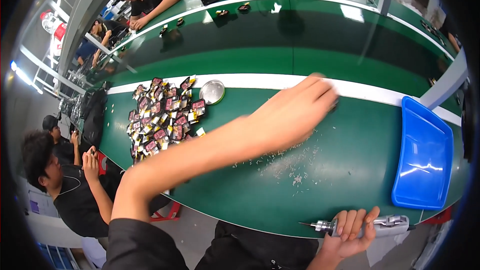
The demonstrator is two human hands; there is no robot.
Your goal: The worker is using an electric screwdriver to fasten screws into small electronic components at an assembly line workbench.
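My left hand (310, 102) reaches far across the green table, blurred by motion, its fingers bent together near the white strip along the far side. A dark bit shows beneath its fingertips, too little of it to name. At the near edge, my right hand (352, 230) is wrapped round a grey handheld power tool (392, 226) with a metal chuck. The tool's thin bit points left. To the left of my outstretched forearm lies a heap of small black parts (160, 112) with pink and yellow on them. My forearm hides part of the heap.
A round metal dish (213, 91) sits beside the heap. White shavings (297, 167) are scattered mid-table. At the right stands a blue tray (425, 162). Beyond the white strip runs a dark green belt (230, 37) carrying a few small parts. Other people work at the left and far side.
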